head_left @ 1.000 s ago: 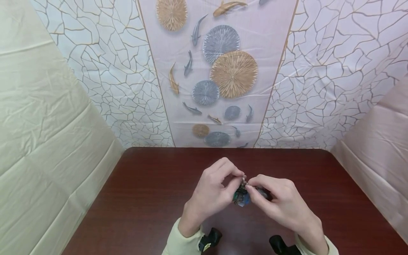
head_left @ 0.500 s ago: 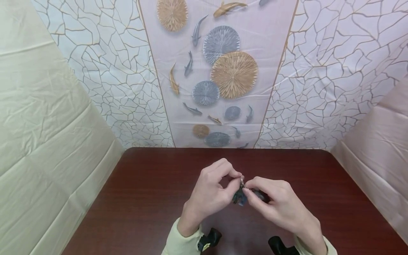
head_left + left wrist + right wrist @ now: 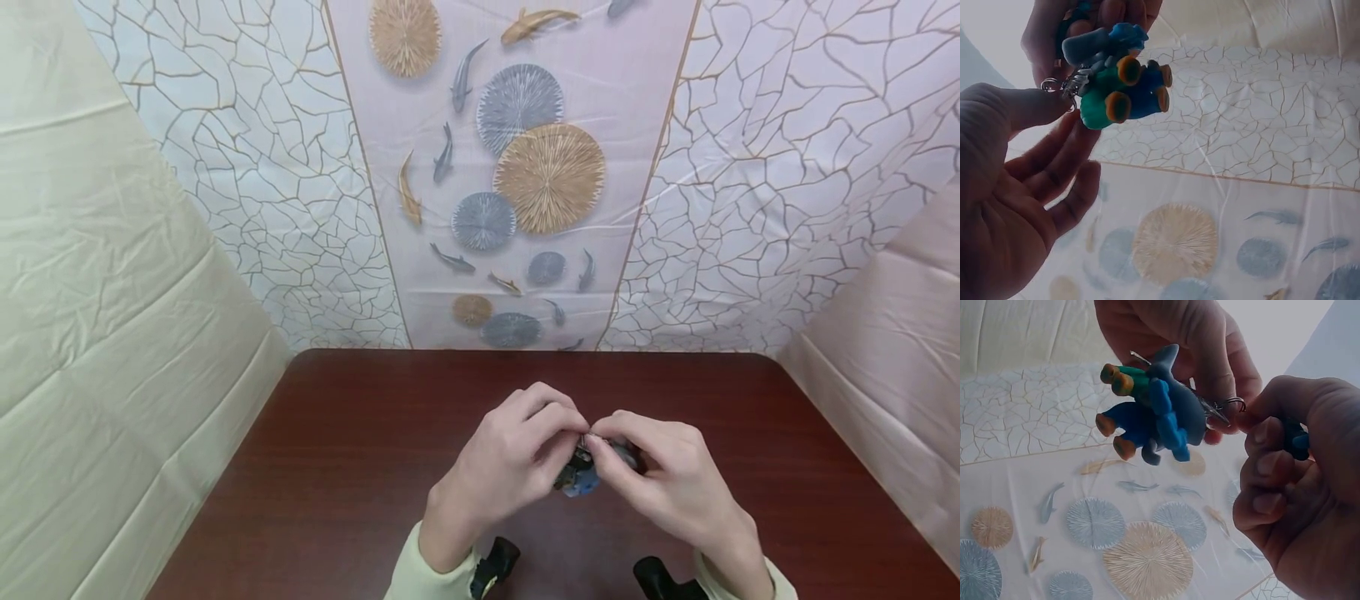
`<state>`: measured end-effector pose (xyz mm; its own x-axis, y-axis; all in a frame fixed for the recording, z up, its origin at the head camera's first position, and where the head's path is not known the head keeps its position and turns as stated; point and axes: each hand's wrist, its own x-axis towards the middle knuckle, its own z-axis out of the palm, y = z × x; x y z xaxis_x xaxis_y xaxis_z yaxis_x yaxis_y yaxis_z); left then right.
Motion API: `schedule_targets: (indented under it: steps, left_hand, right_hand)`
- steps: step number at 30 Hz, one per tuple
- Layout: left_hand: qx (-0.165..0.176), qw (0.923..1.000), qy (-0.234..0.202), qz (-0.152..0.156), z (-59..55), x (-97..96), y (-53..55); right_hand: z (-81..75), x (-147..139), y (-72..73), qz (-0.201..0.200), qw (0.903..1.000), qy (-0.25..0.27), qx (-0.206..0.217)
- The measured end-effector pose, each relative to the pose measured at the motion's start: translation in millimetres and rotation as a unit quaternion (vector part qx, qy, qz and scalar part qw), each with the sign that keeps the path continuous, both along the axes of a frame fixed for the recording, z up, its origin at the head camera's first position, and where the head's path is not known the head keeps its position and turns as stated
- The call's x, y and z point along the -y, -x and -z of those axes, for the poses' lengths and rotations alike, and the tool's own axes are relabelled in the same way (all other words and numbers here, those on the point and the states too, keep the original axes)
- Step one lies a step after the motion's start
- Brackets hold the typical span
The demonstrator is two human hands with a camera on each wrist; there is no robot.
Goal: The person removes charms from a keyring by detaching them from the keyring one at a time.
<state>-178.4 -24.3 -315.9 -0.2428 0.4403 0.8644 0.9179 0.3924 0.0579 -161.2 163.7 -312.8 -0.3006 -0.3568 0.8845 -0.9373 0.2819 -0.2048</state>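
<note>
My left hand (image 3: 510, 450) pinches metal key-ring links (image 3: 1075, 84) between thumb and fingers. From them hang small rubbery figure charms, a green one (image 3: 1100, 100) and a blue one (image 3: 1147, 94) with orange feet, plus a grey one (image 3: 1188, 412) with blue parts. Close against its fingertips, my right hand (image 3: 667, 471) pinches at a split ring (image 3: 1235, 403). A further dark teal charm (image 3: 1296, 439) sits within its curled fingers, mostly hidden. In the head view the fingers cover most of the ring, and both hands are above the table.
The dark red-brown table (image 3: 337, 467) lies beneath the hands. Behind it hangs a patterned cloth (image 3: 510, 275), with plain cream cloth (image 3: 135, 333) at the left side. Black wrist devices (image 3: 495, 567) sit at both sleeves.
Both hands have shifted slightly right in the head view. The left fingers have come closer to the right fingertips, and the ring seen between them before is now mostly covered.
</note>
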Motion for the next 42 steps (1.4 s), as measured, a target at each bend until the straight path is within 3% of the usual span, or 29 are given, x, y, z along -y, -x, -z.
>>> schedule_targets:
  steps: [4,10,27,42]
  left_hand:
    - [-0.016,0.9998,-0.007,0.006,-1.1,0.1,-1.6]
    - [0.019,0.9989,-0.039,0.016,-0.3,0.8,0.5]
    - [0.093,0.9919,-0.080,0.030,4.5,2.2,4.9]
    - [0.113,0.9861,-0.104,0.063,3.7,3.5,4.2]
  right_hand:
    - [-0.3,0.5,-0.4,-0.020,0.9998,0.003,0.005]
    - [2.9,0.6,0.9,-0.034,0.9989,-0.011,0.028]
    - [5.8,1.8,2.7,-0.016,0.9983,-0.047,0.031]
    - [7.4,-0.2,2.3,-0.024,0.9972,-0.059,0.039]
